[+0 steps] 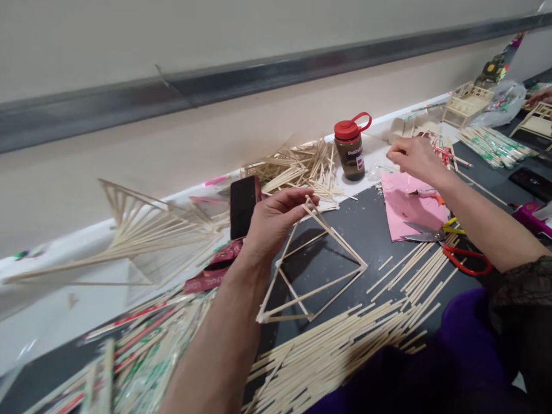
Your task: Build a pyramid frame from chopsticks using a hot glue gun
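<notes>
My left hand [278, 215] pinches the top corner of a small frame of thin wooden sticks [317, 286], which rests on the dark table. Its sticks meet at corners in triangles. Above a pink paper pad [399, 201], my right hand [414, 158] is raised with its fingers curled together; whatever they hold, if anything, is too small to make out. A pointed tool lies on the pad, and scissors with red and yellow handles [466, 261] lie at its near edge.
Loose sticks [319, 351] cover the near table. Behind stand a stick pile [297, 167] and a red-lidded bottle [350, 152]. A fanned stick model [142, 230] and a phone [244, 207] are left. Wrapped chopsticks [495, 146] and another person's hand [541, 96] are right.
</notes>
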Action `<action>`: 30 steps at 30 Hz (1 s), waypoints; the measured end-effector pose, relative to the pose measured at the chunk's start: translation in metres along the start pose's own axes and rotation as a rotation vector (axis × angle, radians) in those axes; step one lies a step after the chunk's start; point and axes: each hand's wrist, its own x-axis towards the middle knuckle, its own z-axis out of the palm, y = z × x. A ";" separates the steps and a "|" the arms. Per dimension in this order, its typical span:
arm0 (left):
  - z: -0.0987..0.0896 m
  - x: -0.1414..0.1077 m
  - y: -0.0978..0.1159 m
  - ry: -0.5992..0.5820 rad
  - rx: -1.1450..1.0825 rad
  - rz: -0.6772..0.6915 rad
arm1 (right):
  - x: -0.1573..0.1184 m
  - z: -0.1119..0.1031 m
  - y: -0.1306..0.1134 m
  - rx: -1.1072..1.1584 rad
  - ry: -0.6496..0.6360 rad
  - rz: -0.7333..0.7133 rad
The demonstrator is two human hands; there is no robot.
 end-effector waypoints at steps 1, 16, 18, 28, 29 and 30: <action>0.000 0.000 0.000 0.008 0.000 0.003 | -0.007 -0.002 -0.006 0.014 -0.004 -0.037; 0.012 -0.006 0.006 0.092 -0.003 0.006 | -0.094 -0.044 0.092 -0.594 -0.493 0.444; 0.014 -0.007 0.008 0.108 0.005 -0.005 | -0.099 -0.040 0.103 -0.595 -0.532 0.438; 0.019 -0.009 0.011 0.133 0.053 -0.017 | -0.108 -0.050 0.113 0.057 -0.088 0.694; 0.019 -0.009 0.011 0.133 0.059 -0.015 | -0.110 -0.049 0.112 0.137 -0.054 0.677; 0.019 -0.009 0.011 0.134 0.061 -0.014 | -0.111 -0.048 0.111 0.211 -0.019 0.652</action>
